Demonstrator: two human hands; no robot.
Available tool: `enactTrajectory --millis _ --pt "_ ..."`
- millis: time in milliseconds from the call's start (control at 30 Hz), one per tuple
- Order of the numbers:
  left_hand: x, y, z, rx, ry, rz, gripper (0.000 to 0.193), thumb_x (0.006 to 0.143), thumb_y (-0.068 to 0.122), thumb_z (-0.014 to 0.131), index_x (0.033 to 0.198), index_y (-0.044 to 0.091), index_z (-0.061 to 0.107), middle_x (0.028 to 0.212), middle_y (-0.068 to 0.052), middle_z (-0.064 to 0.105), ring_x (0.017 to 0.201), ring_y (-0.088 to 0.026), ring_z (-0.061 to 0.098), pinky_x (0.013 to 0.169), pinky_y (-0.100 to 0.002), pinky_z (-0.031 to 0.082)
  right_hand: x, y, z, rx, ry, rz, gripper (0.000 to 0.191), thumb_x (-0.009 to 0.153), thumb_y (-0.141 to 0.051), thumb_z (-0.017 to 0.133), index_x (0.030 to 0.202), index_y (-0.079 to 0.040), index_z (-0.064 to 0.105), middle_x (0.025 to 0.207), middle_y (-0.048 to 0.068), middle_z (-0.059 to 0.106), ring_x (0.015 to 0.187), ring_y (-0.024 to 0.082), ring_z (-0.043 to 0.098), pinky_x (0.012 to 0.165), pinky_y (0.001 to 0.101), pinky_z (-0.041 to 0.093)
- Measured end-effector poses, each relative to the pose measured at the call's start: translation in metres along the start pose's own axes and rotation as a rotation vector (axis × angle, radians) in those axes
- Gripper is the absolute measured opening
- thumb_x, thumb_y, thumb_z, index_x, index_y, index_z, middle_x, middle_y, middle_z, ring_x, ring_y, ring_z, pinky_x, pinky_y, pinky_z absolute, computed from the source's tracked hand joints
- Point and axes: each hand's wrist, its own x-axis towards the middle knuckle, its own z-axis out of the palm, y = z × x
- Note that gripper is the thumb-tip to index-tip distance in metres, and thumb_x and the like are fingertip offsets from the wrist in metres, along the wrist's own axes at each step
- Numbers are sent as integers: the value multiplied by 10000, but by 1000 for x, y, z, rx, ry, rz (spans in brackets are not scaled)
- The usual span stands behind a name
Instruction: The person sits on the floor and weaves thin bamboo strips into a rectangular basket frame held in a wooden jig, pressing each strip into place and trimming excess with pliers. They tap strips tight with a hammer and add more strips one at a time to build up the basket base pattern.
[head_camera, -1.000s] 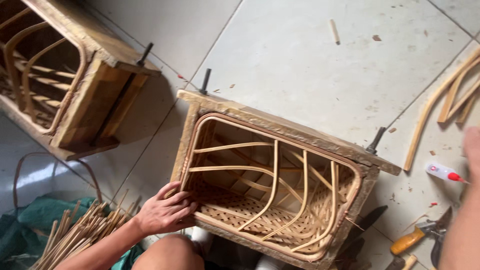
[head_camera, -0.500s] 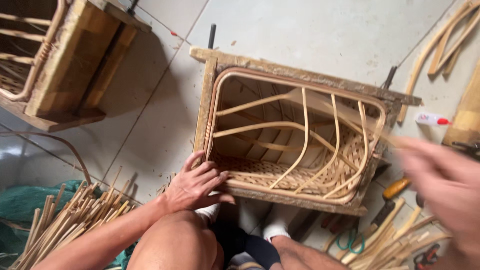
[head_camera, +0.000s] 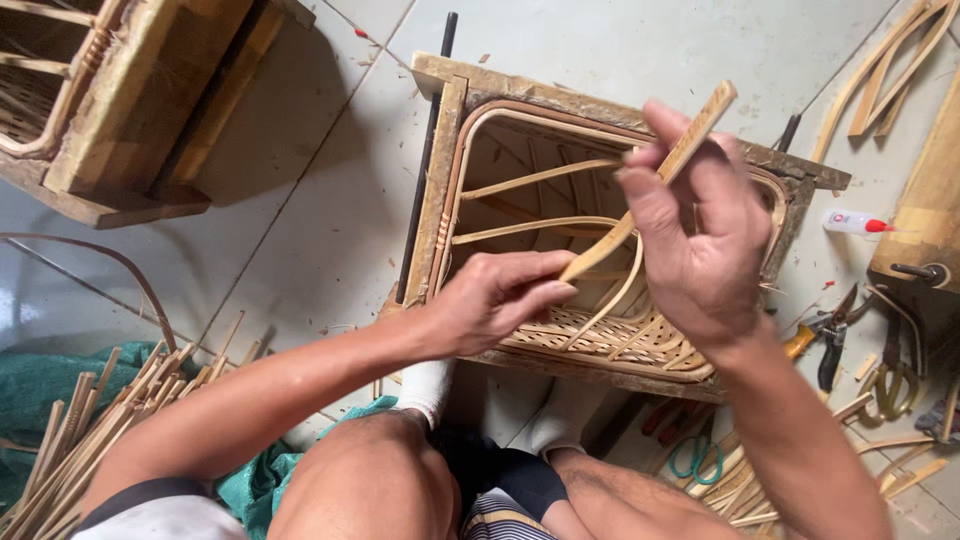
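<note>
Both hands, left hand (head_camera: 500, 300) and right hand (head_camera: 700, 235), pinch a cane strip (head_camera: 650, 185) above the half-woven basket (head_camera: 610, 335), sides unwoven.

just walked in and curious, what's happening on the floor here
A person sits on a tiled floor over a half-woven rattan basket set inside a wooden frame. Both hands hold one flat cane strip: the right hand pinches its upper part, the left hand grips its lower end at the basket's edge. The basket's base is woven; its ribs stand bare. A bundle of spare strips lies at the left, pliers at the right.
</note>
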Motion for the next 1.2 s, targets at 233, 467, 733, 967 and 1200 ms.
enactTrajectory --millis 233,467,733,967,1200 --pt "-60 -34 -47 930 -116 628 708 920 516 641 1353 -38 565 1149 -174 701 1258 -314 590 1176 -551 298 -15 55 66 356 451 193 465 1130 -182 493 1570 -115 361 822 22 643 520 15 493 392 188 399" --pt "-86 -77 -44 990 -227 591 476 870 195 693 1280 -32 608 1030 -111 693 1116 -278 637 1201 -543 344 -28 85 110 397 478 236 434 1156 -204 516 1581 -147 456 822 -11 608 538 9 429 399 177 384" --pt "-87 -77 -43 924 -204 590 408 890 189 735 1216 -29 624 949 -92 668 1004 -266 646 1170 -537 384 -40 92 113 182 440 228 413 1175 -219 524 1585 -190 482 714 -52 544 575 12 446 486 195 392" --pt "-83 -70 -43 939 -191 614 411 873 194 742 1201 -23 621 942 -89 668 1008 -266 651 1175 -525 394 -44 111 106 -25 357 161 418 1165 -155 511 1579 -184 468 735 -57 584 604 26 512 504 196 464" --pt "-85 -58 -44 881 -168 591 608 853 397 759 1268 -20 604 1065 -140 701 1122 -307 631 1142 -530 360 -34 88 110 205 325 249 466 1113 -181 487 1569 -125 406 791 -11 642 512 36 512 421 194 497"
